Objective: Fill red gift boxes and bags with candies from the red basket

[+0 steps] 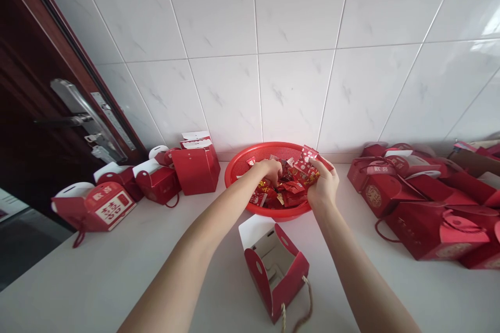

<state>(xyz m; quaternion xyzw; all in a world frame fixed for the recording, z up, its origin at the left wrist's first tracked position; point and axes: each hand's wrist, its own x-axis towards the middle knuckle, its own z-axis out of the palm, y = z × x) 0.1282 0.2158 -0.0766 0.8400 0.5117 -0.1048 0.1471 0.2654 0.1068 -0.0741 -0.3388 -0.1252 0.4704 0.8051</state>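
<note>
A red plastic basket [238, 158] stands against the tiled wall, filled with small red and gold wrapped packets [292, 187]. My left hand [272, 170] reaches down among the packets, its fingers curled and their tips hidden. At the basket's right side, my right hand [325, 181] is closed on red wrapped packets [307, 157]. Just in front of the basket, between my forearms, an open red gift box [289, 283] with a twisted rope handle shows its bare pale inside.
Several open red boxes [156, 182] stand at the left, near a dark wooden door [35, 62] with a metal handle. Many red boxes [433, 229] crowd the right side of the white counter [219, 291].
</note>
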